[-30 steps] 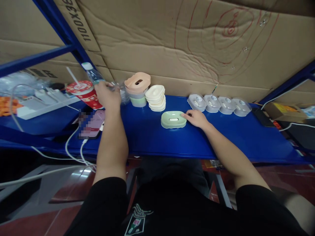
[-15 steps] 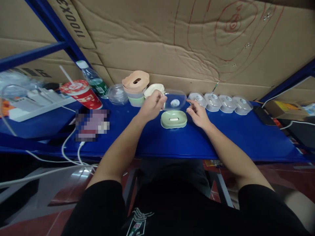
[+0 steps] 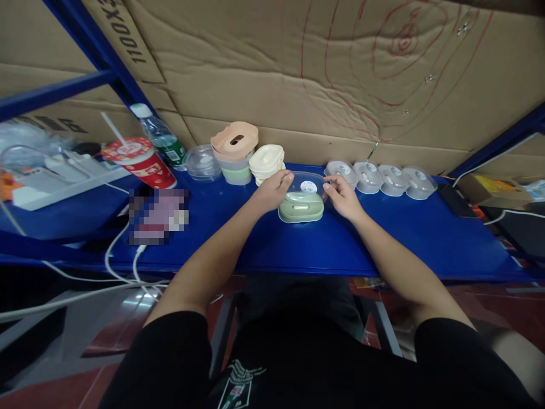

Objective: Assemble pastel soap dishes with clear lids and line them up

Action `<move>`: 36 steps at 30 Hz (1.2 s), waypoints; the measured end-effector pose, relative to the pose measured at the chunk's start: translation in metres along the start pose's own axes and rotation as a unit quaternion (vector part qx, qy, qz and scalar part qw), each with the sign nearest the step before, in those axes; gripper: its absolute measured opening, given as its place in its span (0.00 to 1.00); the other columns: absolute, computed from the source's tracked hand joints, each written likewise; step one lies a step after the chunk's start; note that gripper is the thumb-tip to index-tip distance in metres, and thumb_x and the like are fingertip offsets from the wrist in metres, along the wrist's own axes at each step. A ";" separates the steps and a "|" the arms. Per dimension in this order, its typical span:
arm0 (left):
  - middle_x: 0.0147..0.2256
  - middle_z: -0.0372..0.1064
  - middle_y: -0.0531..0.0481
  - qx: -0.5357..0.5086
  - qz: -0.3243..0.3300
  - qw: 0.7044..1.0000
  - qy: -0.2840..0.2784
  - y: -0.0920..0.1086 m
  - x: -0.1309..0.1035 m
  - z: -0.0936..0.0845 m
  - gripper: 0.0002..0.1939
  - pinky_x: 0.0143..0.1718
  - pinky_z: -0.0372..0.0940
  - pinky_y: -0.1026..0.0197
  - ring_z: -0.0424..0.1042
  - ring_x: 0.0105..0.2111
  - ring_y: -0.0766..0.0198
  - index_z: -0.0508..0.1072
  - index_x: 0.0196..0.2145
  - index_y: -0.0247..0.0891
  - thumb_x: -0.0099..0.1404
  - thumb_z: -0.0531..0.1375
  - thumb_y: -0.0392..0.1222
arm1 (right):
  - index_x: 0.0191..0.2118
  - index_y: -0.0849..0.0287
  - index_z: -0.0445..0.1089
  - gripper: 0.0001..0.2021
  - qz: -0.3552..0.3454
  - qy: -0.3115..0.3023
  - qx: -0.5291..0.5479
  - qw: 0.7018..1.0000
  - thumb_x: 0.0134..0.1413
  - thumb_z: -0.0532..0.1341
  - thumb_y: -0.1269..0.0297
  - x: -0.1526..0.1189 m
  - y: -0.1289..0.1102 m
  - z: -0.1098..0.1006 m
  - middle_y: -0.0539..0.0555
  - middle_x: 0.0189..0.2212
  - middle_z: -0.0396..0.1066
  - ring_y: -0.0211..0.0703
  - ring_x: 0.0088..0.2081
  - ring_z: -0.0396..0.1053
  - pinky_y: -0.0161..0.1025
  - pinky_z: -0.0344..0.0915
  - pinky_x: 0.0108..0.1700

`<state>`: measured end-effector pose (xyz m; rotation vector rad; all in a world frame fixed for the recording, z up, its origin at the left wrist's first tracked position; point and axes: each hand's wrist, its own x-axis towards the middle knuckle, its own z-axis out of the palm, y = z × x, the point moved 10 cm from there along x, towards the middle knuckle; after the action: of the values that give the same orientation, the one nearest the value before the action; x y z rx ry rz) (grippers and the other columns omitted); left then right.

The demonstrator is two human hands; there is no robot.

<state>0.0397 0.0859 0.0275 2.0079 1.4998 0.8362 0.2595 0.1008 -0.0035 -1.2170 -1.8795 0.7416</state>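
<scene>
Between my hands is a clear plastic lid [image 3: 298,180] with a round white sticker. My left hand [image 3: 273,190] pinches its left end, and my right hand [image 3: 342,196] grips its right end. The lid is tilted over the back of a pale green oval box [image 3: 301,211], whose top has a small slot. That box rests on the blue table; whether the lid touches it I cannot tell. Just behind my left hand are stacked cream pieces [image 3: 268,158].
Several grey lidded boxes [image 3: 369,177] stand in a row at the back right. Further left are a peach, grey and green stack [image 3: 236,153], clear lids [image 3: 203,163], a water bottle [image 3: 164,139] and a red cup [image 3: 145,165]. White cables [image 3: 128,281] hang over the left front edge.
The clear lid has come down and nearer, from behind the green box to over it. My left hand has lowered with it, and my right hand has closed on the lid's other end.
</scene>
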 end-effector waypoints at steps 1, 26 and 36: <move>0.51 0.80 0.37 0.050 0.001 0.999 0.005 0.001 -0.002 -0.004 0.29 0.56 0.71 0.48 0.79 0.53 0.47 0.75 0.62 0.36 0.83 0.46 0.58 | 0.58 0.55 0.69 0.34 -0.006 -0.006 0.000 1.000 0.68 0.54 0.28 0.000 -0.002 0.002 0.55 0.33 0.79 0.50 0.34 0.75 0.47 0.71 0.40; 0.49 0.82 0.31 0.253 -0.036 0.953 -0.161 -0.017 -0.011 0.022 0.42 0.52 0.70 0.47 0.80 0.54 0.37 0.81 0.50 0.35 0.75 0.44 0.75 | 0.62 0.57 0.73 0.23 -0.043 -0.101 -0.152 0.982 0.75 0.54 0.48 -0.006 -0.008 0.016 0.55 0.35 0.80 0.53 0.38 0.78 0.48 0.69 0.46; 0.54 0.81 0.31 0.222 -0.047 0.966 -0.123 -0.027 -0.001 0.018 0.42 0.55 0.69 0.44 0.78 0.57 0.35 0.78 0.58 0.37 0.74 0.47 0.77 | 0.64 0.57 0.73 0.27 -0.021 -0.103 -0.154 0.982 0.76 0.53 0.44 -0.005 0.003 0.018 0.57 0.37 0.81 0.55 0.41 0.79 0.52 0.73 0.48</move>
<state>0.0354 0.0918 -0.0039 2.2263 1.7278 0.2061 0.2475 0.0963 -0.0171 -1.3246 -2.2474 0.5858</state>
